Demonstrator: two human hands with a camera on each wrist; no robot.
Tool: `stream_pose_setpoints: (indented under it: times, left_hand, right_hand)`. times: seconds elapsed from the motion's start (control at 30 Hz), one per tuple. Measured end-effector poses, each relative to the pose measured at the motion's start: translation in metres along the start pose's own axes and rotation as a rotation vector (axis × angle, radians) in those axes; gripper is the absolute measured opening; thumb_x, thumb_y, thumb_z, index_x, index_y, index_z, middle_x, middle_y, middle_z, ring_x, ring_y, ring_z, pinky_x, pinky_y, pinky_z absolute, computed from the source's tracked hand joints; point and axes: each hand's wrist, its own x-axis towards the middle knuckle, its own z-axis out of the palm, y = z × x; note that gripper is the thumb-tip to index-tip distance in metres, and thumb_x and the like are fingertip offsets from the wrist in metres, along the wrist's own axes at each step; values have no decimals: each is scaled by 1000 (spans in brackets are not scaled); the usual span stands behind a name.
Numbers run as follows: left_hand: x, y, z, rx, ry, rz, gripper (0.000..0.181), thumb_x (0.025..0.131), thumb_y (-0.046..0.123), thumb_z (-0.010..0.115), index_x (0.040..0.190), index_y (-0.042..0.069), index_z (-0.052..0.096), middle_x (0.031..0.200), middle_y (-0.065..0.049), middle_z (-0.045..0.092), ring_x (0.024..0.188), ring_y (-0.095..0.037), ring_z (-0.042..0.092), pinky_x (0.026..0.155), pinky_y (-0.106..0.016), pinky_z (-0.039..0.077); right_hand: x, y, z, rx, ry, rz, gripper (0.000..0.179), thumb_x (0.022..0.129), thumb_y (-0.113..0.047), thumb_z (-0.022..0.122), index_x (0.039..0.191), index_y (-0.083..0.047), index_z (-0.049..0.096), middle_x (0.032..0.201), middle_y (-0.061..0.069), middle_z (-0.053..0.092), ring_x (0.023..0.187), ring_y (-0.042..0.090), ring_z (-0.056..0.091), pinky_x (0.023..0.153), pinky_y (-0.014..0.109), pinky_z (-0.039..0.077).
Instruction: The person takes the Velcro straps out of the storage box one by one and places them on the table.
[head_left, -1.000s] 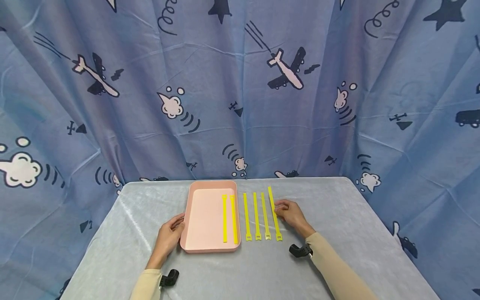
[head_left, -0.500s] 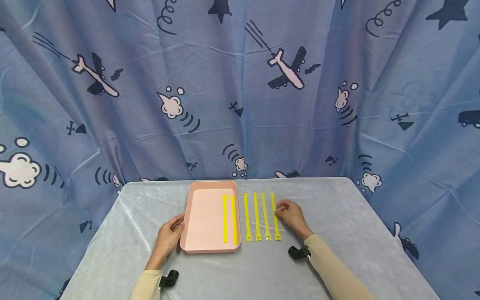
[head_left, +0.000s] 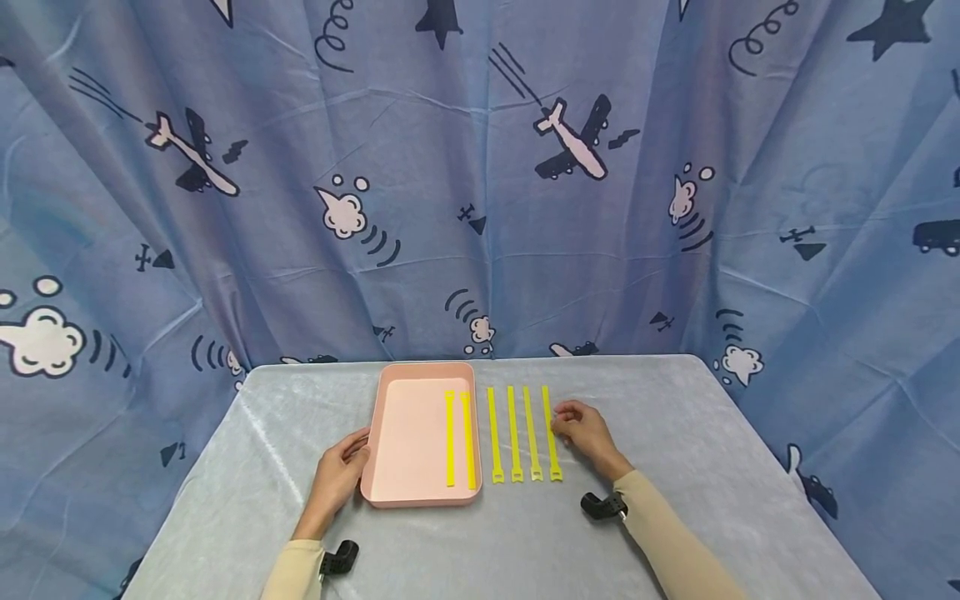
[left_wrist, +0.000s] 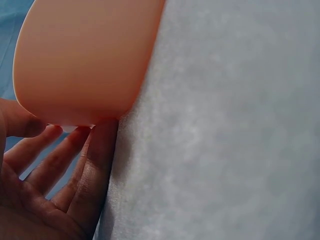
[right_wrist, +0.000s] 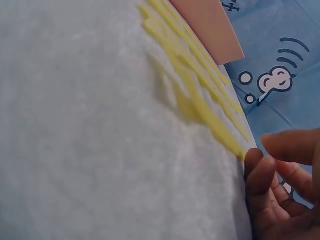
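Note:
A pink rectangular tray [head_left: 405,442] lies on the table. My left hand [head_left: 335,477] rests against its left side; in the left wrist view the fingertips [left_wrist: 102,135] touch the tray wall low down. Two yellow cable straps lie lengthwise in the tray's right part, a left one [head_left: 450,442] and a right one [head_left: 468,442]. Right of the tray, several more yellow straps lie side by side, slotted heads towards me. By the rightmost strap [head_left: 552,450] is my right hand [head_left: 588,433], fingertips beside its edge. The right wrist view has thumb and forefinger apart, nothing pinched between them.
The grey cloth-covered table [head_left: 465,550] ends at a straight back edge, behind which hangs a blue printed curtain [head_left: 420,292]. Black wrist devices [head_left: 602,506] are worn on both arms.
The rightmost strap, slanted and held by my right hand a second ago, now lies straighter, near parallel to the others. My right fingers have let go of it. The left hand stays put.

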Motion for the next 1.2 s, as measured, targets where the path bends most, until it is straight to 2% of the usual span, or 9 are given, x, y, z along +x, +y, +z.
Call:
stream_pose_setpoints:
  times: [0.27,0.53,0.8,1.0,1.2]
  left_hand:
    - [0,2,0,0,-7,-11,41,100,19,55,139,10,56,134,-17,62,122,-30,61,97,-40,53]
    - [0,2,0,7,-9,-12,41,100,19,55,139,11,56,133,-17,62,121,-31,61,96,-41,53]
    - [1,2,-1,7,-12,-5,41,100,18,54,140,10,55,134,-18,62,122,-32,61,97,-41,53]
    - [1,0,-1,18,-10,6,40,100,18,54,140,9,55,134,-18,62,122,-33,60,98,-42,52]
    - [1,0,-1,25,-5,2,40,100,18,54,139,10,56,132,-17,63,120,-32,61,95,-39,53]
  right_hand:
    - [-7,-10,2,40,-25,-31,30,89,-9,68,117,-3,63,98,8,61,72,15,56,59,25,48]
    - [-19,-29,9,99,-97,-91,34,89,-8,65,121,2,60,100,9,62,80,20,62,63,26,49]
    - [-27,-50,27,141,-156,-120,33,89,-8,67,120,2,59,101,11,63,85,22,65,68,31,52]
    - [-35,-64,43,137,-163,-136,30,89,-9,66,118,-2,61,102,10,63,84,20,66,71,36,54]
    - [-39,-75,58,139,-180,-180,28,91,-10,66,117,-2,63,103,11,63,87,26,67,71,36,54]
